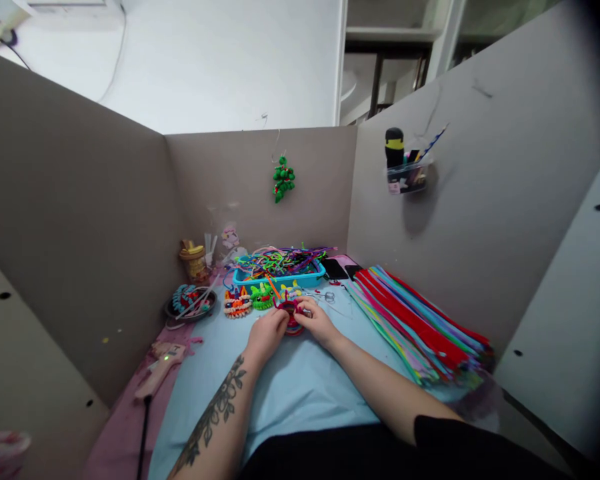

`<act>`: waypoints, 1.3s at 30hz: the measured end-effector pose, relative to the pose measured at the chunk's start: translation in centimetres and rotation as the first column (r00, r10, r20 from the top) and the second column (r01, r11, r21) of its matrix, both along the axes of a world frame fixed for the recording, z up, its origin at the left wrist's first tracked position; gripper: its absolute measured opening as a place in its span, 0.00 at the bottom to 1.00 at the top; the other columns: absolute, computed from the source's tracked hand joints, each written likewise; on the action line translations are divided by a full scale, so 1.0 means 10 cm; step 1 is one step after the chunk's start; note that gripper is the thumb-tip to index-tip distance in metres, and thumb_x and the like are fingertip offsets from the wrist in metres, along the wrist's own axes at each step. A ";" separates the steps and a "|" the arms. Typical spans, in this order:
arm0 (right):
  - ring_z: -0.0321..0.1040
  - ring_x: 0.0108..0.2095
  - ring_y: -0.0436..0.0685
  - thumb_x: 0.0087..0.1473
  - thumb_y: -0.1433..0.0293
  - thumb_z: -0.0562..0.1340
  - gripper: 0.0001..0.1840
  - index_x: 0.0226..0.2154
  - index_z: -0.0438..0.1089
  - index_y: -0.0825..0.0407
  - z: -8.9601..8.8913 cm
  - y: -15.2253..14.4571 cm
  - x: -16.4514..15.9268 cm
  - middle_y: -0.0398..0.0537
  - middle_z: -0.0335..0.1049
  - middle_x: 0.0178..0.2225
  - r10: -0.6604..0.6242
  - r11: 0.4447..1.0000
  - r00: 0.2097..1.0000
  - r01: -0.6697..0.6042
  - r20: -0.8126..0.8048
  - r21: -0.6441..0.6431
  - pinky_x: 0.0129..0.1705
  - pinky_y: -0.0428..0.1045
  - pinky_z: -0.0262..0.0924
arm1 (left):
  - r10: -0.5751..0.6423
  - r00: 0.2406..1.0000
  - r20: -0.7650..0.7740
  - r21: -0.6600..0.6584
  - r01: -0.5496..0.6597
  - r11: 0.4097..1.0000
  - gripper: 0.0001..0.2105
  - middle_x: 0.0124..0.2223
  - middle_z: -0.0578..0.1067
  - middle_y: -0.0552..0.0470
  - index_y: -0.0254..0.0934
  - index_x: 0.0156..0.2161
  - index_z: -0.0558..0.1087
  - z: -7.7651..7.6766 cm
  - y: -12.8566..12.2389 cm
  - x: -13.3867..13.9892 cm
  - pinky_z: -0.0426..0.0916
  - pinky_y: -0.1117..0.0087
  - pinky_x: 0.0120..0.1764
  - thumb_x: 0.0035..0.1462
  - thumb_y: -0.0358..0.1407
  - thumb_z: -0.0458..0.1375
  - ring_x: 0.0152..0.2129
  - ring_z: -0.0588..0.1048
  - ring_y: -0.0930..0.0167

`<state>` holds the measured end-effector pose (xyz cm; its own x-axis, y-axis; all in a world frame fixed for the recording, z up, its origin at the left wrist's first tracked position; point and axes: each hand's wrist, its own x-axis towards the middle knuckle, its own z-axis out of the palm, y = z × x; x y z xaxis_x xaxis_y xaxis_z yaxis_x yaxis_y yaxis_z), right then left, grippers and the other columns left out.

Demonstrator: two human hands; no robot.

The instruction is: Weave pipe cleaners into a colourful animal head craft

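Note:
Both my hands are closed on a small ring-shaped piece of dark red and pink pipe cleaners (293, 327) at the middle of the blue cloth. My left hand (270, 331) grips its left side, and my right hand (317, 321) pinches its right side near the top. Fingers cover much of the piece, so its details are hard to make out. Just beyond my hands stand finished-looking woven pieces: an orange and white one (237, 303), a green one with a face (263, 297), and a yellow and blue one (291, 290). Small scissors (327, 297) lie behind my right hand.
A blue basket (280, 280) heaped with pipe cleaners stands at the back. Bundled long pipe cleaners (420, 320) lie at right. At left are a dark bowl (193, 310) and a pink glue gun (161, 373) with a cord. Grey partitions (260, 220) enclose the table.

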<state>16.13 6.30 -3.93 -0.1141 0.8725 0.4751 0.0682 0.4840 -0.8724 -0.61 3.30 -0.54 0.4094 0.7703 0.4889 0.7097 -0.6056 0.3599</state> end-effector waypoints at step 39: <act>0.58 0.50 0.60 0.44 0.67 0.62 0.08 0.19 0.64 0.52 0.13 -0.17 -0.04 0.50 0.61 0.45 -0.105 0.994 0.993 0.104 -0.044 -0.038 0.56 0.55 0.47 | -0.085 0.985 0.151 -0.072 0.096 0.993 0.07 0.29 0.74 0.52 0.37 0.29 0.71 0.01 -0.01 0.10 0.62 0.74 0.32 0.53 0.31 0.51 0.27 0.70 0.72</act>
